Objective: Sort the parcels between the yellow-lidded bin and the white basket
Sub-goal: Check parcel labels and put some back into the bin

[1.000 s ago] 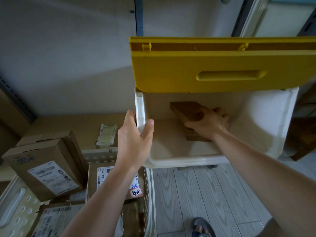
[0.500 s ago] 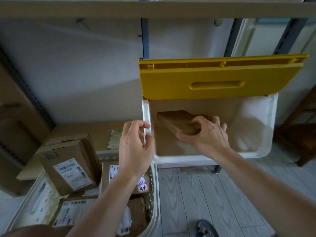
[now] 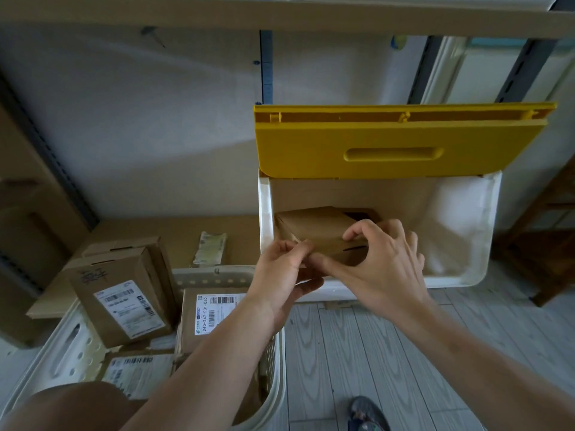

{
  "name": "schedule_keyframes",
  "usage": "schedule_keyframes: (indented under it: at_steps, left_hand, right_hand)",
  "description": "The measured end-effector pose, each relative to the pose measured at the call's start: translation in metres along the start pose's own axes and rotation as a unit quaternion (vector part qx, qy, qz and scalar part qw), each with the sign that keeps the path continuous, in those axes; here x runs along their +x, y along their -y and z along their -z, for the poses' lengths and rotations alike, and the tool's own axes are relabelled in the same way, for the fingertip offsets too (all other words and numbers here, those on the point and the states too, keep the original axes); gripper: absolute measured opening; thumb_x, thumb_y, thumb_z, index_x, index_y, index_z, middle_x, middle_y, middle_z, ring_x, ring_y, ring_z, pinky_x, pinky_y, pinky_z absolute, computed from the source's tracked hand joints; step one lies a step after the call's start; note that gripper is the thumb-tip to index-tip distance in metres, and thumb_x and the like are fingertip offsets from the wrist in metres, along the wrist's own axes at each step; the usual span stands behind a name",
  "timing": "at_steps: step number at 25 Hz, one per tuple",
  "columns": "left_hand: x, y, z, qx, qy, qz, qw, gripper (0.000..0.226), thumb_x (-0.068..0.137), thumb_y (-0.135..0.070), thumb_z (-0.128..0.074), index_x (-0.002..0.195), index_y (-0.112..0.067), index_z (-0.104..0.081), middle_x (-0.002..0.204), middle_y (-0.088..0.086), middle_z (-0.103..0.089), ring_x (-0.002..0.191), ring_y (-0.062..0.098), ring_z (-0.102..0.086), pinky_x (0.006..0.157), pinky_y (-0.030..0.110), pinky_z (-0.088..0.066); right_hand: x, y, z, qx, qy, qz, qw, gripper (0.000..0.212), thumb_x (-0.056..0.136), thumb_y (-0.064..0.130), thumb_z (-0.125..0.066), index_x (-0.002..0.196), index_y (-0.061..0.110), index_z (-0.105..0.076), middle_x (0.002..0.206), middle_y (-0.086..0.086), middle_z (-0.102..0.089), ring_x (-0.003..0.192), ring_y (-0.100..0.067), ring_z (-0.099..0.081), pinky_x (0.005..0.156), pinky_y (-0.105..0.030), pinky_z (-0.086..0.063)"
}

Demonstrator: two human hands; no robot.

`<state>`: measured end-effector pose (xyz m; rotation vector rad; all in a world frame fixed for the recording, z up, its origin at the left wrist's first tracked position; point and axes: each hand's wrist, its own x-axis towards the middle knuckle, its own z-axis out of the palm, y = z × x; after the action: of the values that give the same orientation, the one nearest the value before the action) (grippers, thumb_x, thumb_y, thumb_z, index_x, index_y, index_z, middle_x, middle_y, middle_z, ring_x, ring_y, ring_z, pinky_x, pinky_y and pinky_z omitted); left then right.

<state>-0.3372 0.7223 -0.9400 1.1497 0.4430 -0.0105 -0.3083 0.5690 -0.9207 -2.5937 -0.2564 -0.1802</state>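
Brown cardboard, stiff and probably light, makes the small rectangular parcel (image 3: pixel 323 234) easy to lift by its near corners, where the left hand (image 3: pixel 284 272) and right hand (image 3: pixel 382 262) both pinch it inside the open white yellow-lidded bin (image 3: pixel 466 275).

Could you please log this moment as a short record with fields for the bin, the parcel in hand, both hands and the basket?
bin: white bin, yellow lid raised open
parcel in hand: brown cardboard box, over the bin's front left corner
left hand: left hand grips the box's near left end
right hand: right hand grips its near right side
basket: white basket at lower left, holds several labelled parcels
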Motion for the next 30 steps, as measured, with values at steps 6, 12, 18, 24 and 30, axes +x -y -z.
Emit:
schedule_keyframes:
  at_steps: [6, 12, 18, 24, 30]
  left_hand:
    - [-0.004, -0.004, 0.004, 0.066, -0.004, -0.012, 0.998, 0.009, 0.092, -0.018, -0.064, 0.091, -0.012, -0.056, 0.095, 0.01, -0.061, 0.084, 0.024, -0.063, 0.064, 0.033, -0.054]
    - [-0.019, -0.015, 0.028, 0.156, 0.061, -0.048, 0.985, 0.049, 0.068, -0.041, -0.073, 0.092, -0.003, -0.055, 0.095, 0.007, -0.054, 0.088, 0.025, -0.053, 0.089, 0.044, -0.052]
    - [-0.037, -0.015, 0.051, 0.251, 0.108, -0.124, 0.954, 0.037, 0.089, -0.028, -0.074, 0.076, -0.013, -0.043, 0.065, -0.003, -0.041, 0.061, 0.011, -0.044, 0.062, 0.022, -0.046]
    - [-0.051, -0.022, 0.083, 0.249, 0.026, -0.216, 0.944, 0.032, 0.091, -0.025, -0.07, 0.075, -0.012, -0.045, 0.061, -0.005, -0.043, 0.06, 0.013, -0.043, 0.06, 0.019, -0.045]
    - [-0.064, -0.034, 0.121, 0.209, -0.045, -0.304, 0.928, 0.037, 0.083, -0.034, -0.064, 0.073, -0.004, -0.045, 0.057, -0.005, -0.043, 0.054, 0.011, -0.039, 0.052, 0.017, -0.04]
  right_hand:
    - [0.032, -0.021, 0.011, 0.188, 0.049, -0.075, 0.978, 0.015, 0.094, 0.045, -0.061, 0.099, 0.031, -0.063, 0.102, 0.012, -0.063, 0.105, -0.011, -0.054, 0.083, -0.031, -0.04]
    - [0.051, -0.027, 0.013, 0.34, 0.113, -0.178, 0.916, 0.009, 0.088, 0.02, -0.065, 0.087, 0.019, -0.056, 0.091, -0.003, -0.059, 0.084, -0.021, -0.057, 0.067, -0.034, -0.044]
    - [0.039, -0.011, 0.008, 0.421, 0.079, -0.147, 0.892, 0.024, 0.086, 0.007, -0.056, 0.075, 0.02, -0.039, 0.071, -0.005, -0.039, 0.071, -0.024, -0.041, 0.057, -0.033, -0.035]
    - [0.021, 0.02, -0.007, 0.472, 0.116, -0.02, 0.873, 0.025, 0.09, 0.001, -0.054, 0.074, 0.013, -0.04, 0.074, -0.01, -0.041, 0.07, -0.025, -0.04, 0.062, -0.034, -0.037]
    - [0.017, 0.058, -0.026, 0.486, 0.164, 0.071, 0.856, 0.021, 0.087, 0.017, -0.061, 0.083, 0.004, -0.046, 0.075, -0.005, -0.063, 0.068, -0.017, -0.063, 0.059, -0.028, -0.053]
